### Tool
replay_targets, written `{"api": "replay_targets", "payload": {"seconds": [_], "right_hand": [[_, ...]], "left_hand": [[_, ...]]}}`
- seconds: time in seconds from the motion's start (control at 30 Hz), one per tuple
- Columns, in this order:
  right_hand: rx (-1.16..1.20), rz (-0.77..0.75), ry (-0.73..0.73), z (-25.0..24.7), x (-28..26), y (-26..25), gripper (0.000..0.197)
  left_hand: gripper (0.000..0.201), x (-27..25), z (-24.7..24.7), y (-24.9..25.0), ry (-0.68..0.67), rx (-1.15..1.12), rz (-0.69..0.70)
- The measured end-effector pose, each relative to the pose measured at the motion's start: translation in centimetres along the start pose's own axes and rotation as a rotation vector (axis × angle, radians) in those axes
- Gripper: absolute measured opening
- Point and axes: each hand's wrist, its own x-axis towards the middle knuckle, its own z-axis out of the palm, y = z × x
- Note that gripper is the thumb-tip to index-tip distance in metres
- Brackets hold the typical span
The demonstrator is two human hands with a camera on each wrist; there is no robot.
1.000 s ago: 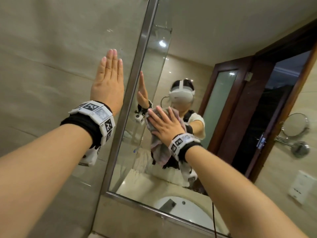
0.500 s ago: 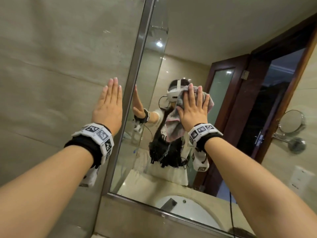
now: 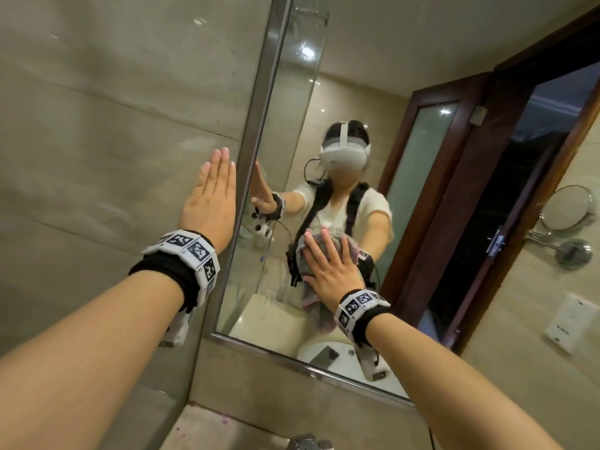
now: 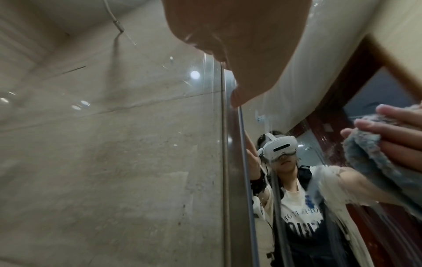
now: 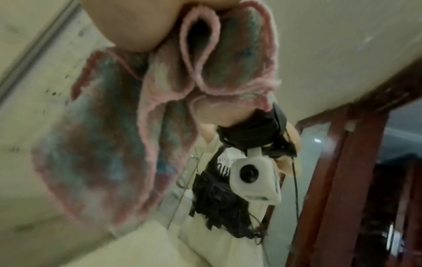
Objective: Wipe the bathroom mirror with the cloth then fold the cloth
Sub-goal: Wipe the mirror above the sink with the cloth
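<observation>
My right hand (image 3: 331, 271) presses the cloth (image 3: 311, 298) flat on the mirror (image 3: 406, 151); my left hand (image 3: 212, 203), fingers straight, braces on the wall beside it.

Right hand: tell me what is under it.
Under the right hand lies the cloth, pressed flat against the mirror. The glass behind the cloth is covered.

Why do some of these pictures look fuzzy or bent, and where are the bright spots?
Head view: sharp, wide-angle bending of the steel-framed bathroom mirror, ceiling-light glare on the glossy beige wall tiles. Left wrist view: light spots on tiles, smears on the glass. Right wrist view: the pink and blue fluffy cloth is blurred, too close.
</observation>
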Motion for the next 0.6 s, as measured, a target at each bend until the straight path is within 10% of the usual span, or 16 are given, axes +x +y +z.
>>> {"api": "replay_targets", "payload": {"seconds": [0.13, 0.43, 0.6], "right_hand": [[-0.075, -0.049, 0.030, -1.9, 1.8, 2.7, 0.068], [0.079, 0.339, 0.255, -11.8, 10.7, 7.1, 0.062], [0.047, 0.191, 0.265, -10.5, 11.2, 4.6, 0.064]], "left_hand": [[0.065, 0.1, 0.2, -0.2, 0.035, 0.002, 0.012], [0.064, 0.1, 0.5, 0.0, 0.083, 0.021, -0.001], [0.059, 0.0, 0.5, 0.0, 0.106, 0.041, -0.002]]}}
